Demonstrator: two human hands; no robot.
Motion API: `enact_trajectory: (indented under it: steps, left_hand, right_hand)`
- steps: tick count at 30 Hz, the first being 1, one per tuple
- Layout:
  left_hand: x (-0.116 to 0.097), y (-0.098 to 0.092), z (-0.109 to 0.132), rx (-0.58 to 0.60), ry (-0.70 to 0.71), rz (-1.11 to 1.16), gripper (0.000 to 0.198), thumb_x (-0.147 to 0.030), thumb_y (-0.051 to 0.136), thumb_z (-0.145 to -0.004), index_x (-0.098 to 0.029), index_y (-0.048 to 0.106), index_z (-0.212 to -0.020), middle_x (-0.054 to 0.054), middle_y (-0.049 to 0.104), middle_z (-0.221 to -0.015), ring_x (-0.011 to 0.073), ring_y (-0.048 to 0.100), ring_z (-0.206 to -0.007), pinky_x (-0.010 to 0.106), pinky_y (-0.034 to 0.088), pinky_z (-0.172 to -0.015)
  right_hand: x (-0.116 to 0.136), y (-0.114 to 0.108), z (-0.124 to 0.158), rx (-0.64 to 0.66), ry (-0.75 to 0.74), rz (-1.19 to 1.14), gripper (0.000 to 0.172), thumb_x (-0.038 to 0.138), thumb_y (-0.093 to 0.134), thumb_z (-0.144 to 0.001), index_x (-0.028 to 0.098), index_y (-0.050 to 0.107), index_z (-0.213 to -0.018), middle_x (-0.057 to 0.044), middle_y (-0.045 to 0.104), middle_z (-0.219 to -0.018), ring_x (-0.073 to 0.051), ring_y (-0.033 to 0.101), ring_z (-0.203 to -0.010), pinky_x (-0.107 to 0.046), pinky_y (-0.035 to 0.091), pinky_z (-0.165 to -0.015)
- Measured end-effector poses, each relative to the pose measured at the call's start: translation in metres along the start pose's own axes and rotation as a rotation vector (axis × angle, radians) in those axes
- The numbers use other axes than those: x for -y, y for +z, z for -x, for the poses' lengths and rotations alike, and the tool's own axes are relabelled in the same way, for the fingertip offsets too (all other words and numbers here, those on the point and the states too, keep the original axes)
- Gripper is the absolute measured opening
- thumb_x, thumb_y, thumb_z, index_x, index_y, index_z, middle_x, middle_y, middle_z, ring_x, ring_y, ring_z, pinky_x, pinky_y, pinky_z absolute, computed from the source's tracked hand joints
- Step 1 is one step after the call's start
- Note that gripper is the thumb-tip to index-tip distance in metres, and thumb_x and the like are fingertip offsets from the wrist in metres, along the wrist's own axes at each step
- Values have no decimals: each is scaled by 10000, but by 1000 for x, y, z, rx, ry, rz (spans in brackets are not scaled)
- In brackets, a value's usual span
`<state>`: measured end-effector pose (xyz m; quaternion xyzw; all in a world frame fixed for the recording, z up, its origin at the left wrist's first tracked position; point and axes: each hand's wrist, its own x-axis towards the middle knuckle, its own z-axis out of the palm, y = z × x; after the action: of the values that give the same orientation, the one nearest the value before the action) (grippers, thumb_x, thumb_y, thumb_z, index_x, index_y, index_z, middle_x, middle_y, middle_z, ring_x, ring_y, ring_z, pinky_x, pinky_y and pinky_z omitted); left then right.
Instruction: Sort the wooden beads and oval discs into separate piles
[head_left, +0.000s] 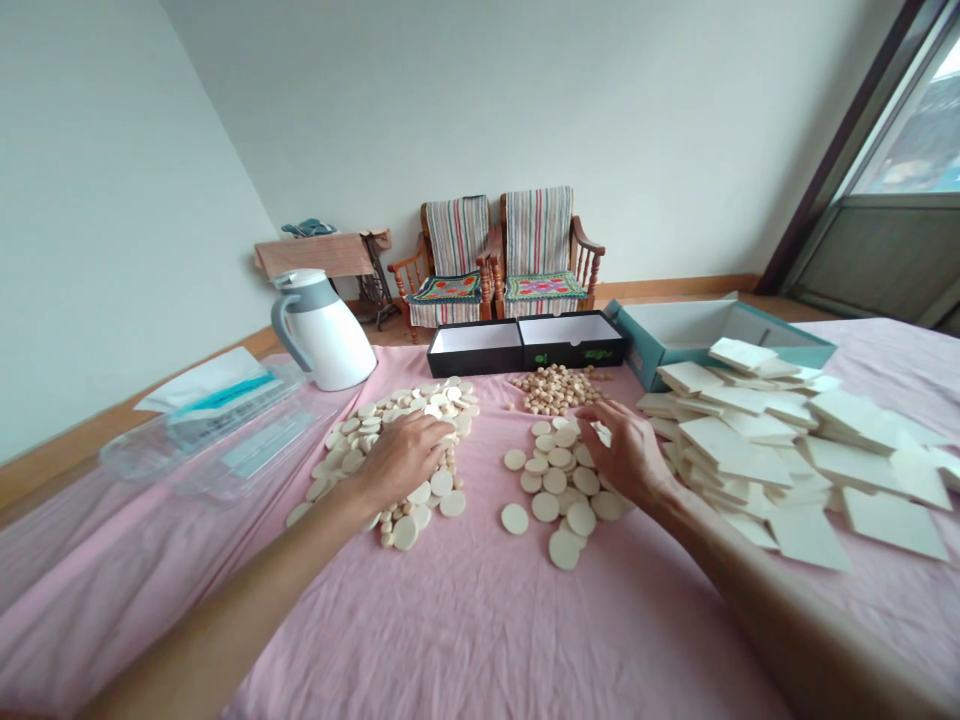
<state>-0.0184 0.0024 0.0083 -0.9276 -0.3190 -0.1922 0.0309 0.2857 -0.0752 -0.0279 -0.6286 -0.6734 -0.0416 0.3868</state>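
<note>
Two piles of round wooden discs lie on the pink-covered tabletop: a left pile and a right pile, with bare cloth between them and the near edge. Your left hand rests over the left pile, fingers bent downward; whether it grips a disc cannot be determined. Small wooden pieces are mixed in along that pile's right and near sides. Your right hand is at the right pile's far right side, thumb and fingers curved around a pale disc; whether the disc is held cannot be confirmed. Wooden beads are heaped just beyond the right pile. Toward the far edge, locate two black open boxes side by side, and a teal box near the far right corner. Square tiles are heaped in front of it. A white jug stands toward the far left corner.
</note>
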Motion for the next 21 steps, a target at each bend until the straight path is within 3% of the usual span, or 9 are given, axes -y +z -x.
enact_trajectory:
  steps: [3, 7, 9, 12, 16, 21]
  left_hand:
    - [-17, -1, -10, -89, -87, 181, 216, -188, 492, -864, -197, 637, -1024, 52, 665, -1012, 179, 597, -934, 306, 454, -839]
    - [-54, 9, -30, -20, -196, 440, 147, -247, 545, -840, -171, 656, -897, 8, 659, -772, 116, 564, -647, 218, 437, -605]
    - [-71, 18, -42, 0, -202, 584, 156, -272, 557, -837, -149, 653, -845, 10, 654, -737, 107, 562, -631, 203, 430, -583]
    - [-87, 29, -55, -6, -185, 757, 214, -308, 561, -845, -140, 654, -940, 39, 684, -840, 118, 604, -698, 206, 465, -627]
    - [-88, 33, -56, -100, -175, 683, 173, -240, 551, -844, -165, 670, -945, 42, 689, -927, 126, 621, -774, 211, 471, -662]
    - [-65, 26, -35, -158, -193, 488, 139, -166, 554, -812, -174, 681, -866, 22, 684, -820, 108, 593, -678, 210, 453, -610]
  right_hand:
    - [-7, 3, -1, -40, -1, -25, 178, 209, 464, -828, 173, 633, -871, -74, 663, -886, -189, 590, -826, -283, 430, -775]
    - [-12, 6, -2, -46, 5, -27, 160, 199, 472, -814, 174, 628, -835, -65, 663, -847, -190, 589, -797, -284, 434, -752]
    - [-14, 6, -2, -40, 8, -19, 151, 198, 474, -810, 174, 623, -819, -62, 661, -832, -191, 587, -783, -287, 434, -745]
    - [-16, 7, -2, -47, 11, -22, 150, 193, 471, -806, 175, 618, -824, -62, 661, -839, -189, 588, -786, -288, 434, -748]
    - [-12, 4, -3, -48, 7, -39, 132, 191, 473, -804, 181, 603, -790, -54, 650, -808, -182, 583, -770, -285, 426, -734]
    - [11, -9, -3, 69, -75, -148, 116, 230, 498, -818, 190, 584, -752, -35, 614, -764, -158, 561, -727, -269, 417, -689]
